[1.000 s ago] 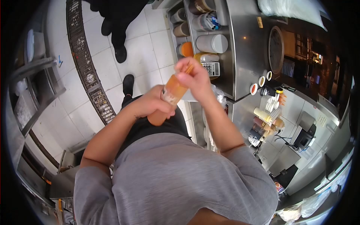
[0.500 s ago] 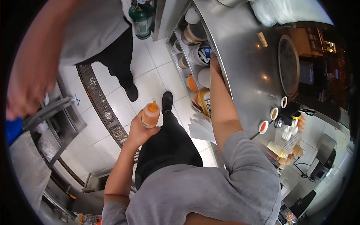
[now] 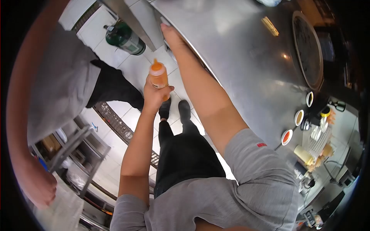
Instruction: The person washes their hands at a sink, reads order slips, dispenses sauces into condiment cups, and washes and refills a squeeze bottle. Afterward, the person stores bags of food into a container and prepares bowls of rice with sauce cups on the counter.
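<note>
My left hand is wrapped round a clear squeeze bottle of orange sauce, held upright over the floor with its orange nozzle up. My right arm reaches forward along the edge of the steel counter. At the counter's far corner my right hand touches or lies close to the edge; most of its fingers are hidden, so its grip does not show. On the counter's right side stand white cups of red sauce, brownish sauce and dark sauce.
A co-worker's hand hangs at left, near a metal rack. A green cylinder stands on the tiled floor ahead. A floor grate runs beside my legs. A round dark plate is set in the counter.
My right hand has moved forward from the under-counter shelf to the far corner. The shelf's containers have left view. My left hand has carried the bottle forward. The co-worker's hand has lowered.
</note>
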The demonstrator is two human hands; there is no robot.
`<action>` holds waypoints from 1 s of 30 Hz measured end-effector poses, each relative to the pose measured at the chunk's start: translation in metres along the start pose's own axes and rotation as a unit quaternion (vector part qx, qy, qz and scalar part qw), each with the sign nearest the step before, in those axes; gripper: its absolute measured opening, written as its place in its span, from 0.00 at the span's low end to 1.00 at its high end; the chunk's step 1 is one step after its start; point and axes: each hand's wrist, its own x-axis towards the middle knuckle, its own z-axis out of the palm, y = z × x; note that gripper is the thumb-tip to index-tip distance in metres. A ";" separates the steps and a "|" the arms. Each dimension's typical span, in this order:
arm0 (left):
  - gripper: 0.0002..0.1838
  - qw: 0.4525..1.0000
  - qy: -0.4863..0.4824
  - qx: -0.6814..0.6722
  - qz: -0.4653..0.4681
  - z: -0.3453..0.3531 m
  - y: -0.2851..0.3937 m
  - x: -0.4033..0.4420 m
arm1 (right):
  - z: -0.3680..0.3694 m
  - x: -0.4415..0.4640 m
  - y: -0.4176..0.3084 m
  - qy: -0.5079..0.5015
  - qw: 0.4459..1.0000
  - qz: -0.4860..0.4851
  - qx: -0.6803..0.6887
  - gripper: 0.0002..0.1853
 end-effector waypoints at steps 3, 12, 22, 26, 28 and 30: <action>0.27 0.996 0.038 -0.084 -0.019 -0.002 -0.004 0.011 | -0.028 -0.042 -0.028 -0.055 0.995 0.048 -0.070 0.24; 0.25 0.993 0.097 -0.050 -0.043 -0.027 -0.034 0.049 | -0.138 -0.091 -0.095 0.187 0.954 -0.224 -0.076 0.27; 0.26 0.999 0.008 0.027 0.040 0.011 0.000 0.102 | -0.090 -0.126 0.033 0.011 0.932 -0.277 -0.234 0.15; 0.25 0.999 0.006 0.029 0.012 0.010 -0.011 0.096 | -0.111 -0.108 0.072 0.038 0.927 -0.161 -0.336 0.15; 0.25 0.999 -0.003 0.032 -0.015 0.013 -0.018 0.091 | -0.110 -0.101 0.080 0.034 0.924 -0.134 -0.357 0.15; 0.25 0.999 -0.007 0.021 -0.023 0.017 -0.024 0.086 | -0.109 -0.095 0.083 0.029 0.922 -0.108 -0.372 0.15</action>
